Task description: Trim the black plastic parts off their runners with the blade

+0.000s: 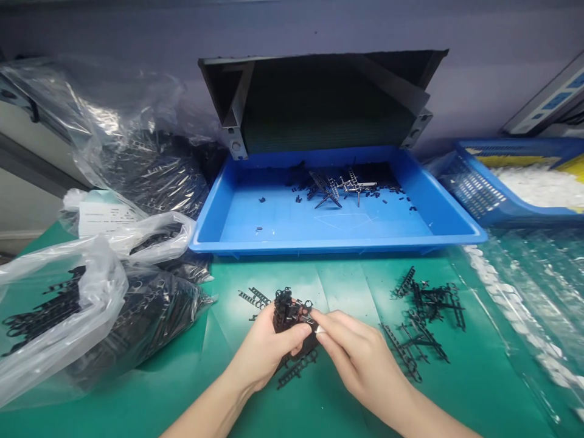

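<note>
Over the green mat, my left hand [264, 356] is closed around a bunch of black plastic part frames [288, 310], thumb pressed on top. My right hand [360, 359] meets it from the right, its fingertips pinched on a small piece at the bunch's edge. A loose black frame [296, 368] pokes out below my left hand, and another [253, 297] lies just left of the bunch. A pile of black frames [422, 316] sits on the mat to the right of my right hand.
A blue tray [219, 207] behind holds scattered black bits and a few frames [340, 185], with a dark lid-like box [319, 103] above it. Clear bags of black parts [91, 304] fill the left. A blue basket [474, 194] with white parts stands right, plastic film [524, 292] below it.
</note>
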